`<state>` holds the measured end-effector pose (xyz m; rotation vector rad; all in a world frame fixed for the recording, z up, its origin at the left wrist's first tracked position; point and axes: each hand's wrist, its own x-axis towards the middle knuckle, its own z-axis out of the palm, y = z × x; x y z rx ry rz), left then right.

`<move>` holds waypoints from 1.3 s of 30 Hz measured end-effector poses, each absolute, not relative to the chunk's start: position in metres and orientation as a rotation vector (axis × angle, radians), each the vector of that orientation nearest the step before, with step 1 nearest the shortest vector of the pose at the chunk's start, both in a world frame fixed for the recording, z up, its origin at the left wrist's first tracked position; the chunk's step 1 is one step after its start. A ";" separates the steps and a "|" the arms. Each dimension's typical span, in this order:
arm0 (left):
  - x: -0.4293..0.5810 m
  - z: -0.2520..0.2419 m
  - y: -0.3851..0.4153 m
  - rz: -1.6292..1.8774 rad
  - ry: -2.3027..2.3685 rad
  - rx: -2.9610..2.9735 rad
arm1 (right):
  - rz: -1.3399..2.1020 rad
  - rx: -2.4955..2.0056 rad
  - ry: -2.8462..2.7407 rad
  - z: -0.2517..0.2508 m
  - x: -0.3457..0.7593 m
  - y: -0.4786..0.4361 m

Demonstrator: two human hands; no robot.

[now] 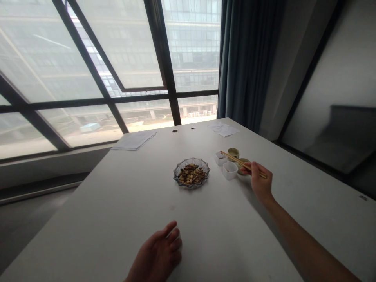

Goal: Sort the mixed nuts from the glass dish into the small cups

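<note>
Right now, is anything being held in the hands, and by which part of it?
The right hand holds the chopsticks nearer their rear end, away from the tips. The left hand holds nothing that can be seen.

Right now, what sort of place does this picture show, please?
Probably an office or meeting room: a large white table stands beside tall, dark-framed windows facing a big building, and some papers lie at the table's far left corner.
</note>
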<state>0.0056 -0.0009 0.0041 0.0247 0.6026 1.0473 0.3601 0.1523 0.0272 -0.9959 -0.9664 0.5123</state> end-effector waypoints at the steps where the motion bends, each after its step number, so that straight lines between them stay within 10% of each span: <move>1: 0.005 0.004 -0.001 1.044 0.607 0.022 | 0.513 -1.002 -0.979 0.026 0.360 0.153; 39: 0.007 0.007 -0.001 1.052 0.615 0.036 | 0.859 -1.033 -1.444 0.041 0.301 0.131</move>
